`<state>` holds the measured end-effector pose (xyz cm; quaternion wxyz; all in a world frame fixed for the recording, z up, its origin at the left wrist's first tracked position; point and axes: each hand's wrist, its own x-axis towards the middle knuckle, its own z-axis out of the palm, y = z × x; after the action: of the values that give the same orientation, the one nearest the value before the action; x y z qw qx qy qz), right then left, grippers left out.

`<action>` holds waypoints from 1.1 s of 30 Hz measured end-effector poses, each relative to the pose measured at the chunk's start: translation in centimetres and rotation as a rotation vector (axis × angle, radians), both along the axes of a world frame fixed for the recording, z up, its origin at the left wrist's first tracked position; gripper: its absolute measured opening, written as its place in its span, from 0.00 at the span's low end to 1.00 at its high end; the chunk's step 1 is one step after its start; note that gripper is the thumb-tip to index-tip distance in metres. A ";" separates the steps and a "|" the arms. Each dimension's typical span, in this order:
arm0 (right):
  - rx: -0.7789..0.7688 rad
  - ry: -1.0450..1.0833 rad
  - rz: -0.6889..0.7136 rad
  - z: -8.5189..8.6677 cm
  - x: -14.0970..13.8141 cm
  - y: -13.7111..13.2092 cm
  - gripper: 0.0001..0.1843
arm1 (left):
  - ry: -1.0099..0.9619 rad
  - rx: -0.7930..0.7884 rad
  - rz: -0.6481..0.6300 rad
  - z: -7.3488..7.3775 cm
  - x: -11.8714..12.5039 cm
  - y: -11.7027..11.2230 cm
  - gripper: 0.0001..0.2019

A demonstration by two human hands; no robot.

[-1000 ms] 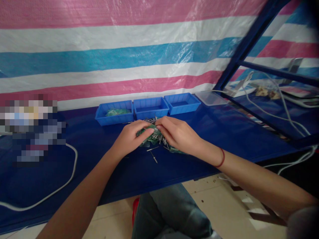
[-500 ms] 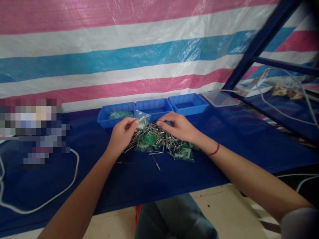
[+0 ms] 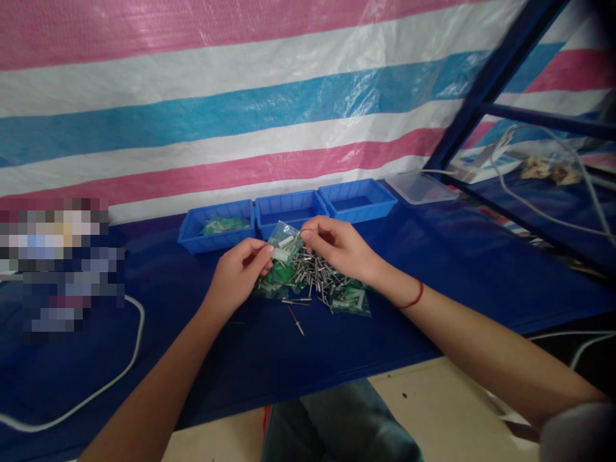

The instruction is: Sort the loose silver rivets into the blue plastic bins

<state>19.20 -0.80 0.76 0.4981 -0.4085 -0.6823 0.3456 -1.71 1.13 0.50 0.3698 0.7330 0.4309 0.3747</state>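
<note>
Both hands hold one small clear plastic bag (image 3: 283,242) with white parts in it, lifted just above a heap of metal pins (image 3: 312,274) and green-printed bags (image 3: 353,299). My left hand (image 3: 238,273) pinches the bag's left edge. My right hand (image 3: 337,247) pinches its upper right corner. The heap lies on the blue table (image 3: 433,282) between my wrists.
Three blue trays stand in a row behind the heap: the left tray (image 3: 192,232) holds green bags, the middle tray (image 3: 289,206) and right tray (image 3: 359,197) look bare. A clear lid (image 3: 421,187) lies further right. A white cable (image 3: 115,372) curves at the left. A blue frame post (image 3: 486,90) rises at the right.
My left hand lifted a small clear bag out of the heap; my right hand then came over and pinched its other corner. Before, both hands were down in the heap.
</note>
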 end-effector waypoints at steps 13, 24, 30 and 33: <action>-0.111 0.258 -0.042 0.0 -1.1 -0.4 0.10 | -0.073 0.133 0.158 0.7 0.3 -0.7 0.13; 0.041 0.107 -0.163 -0.3 -1.1 -0.7 0.10 | 0.215 0.530 0.496 1.9 -3.4 3.1 0.14; 0.142 -0.165 -0.202 1.2 -0.5 -1.9 0.06 | 0.557 0.582 0.517 0.3 -4.4 4.0 0.14; 0.223 -0.463 -0.081 2.6 1.4 -3.5 0.07 | 0.516 0.627 0.491 0.5 -3.7 3.5 0.13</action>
<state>20.56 -4.35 3.33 0.3839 -0.4464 -0.7951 0.1454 -5.42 4.63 1.00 -0.0879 0.7549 0.5353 0.3686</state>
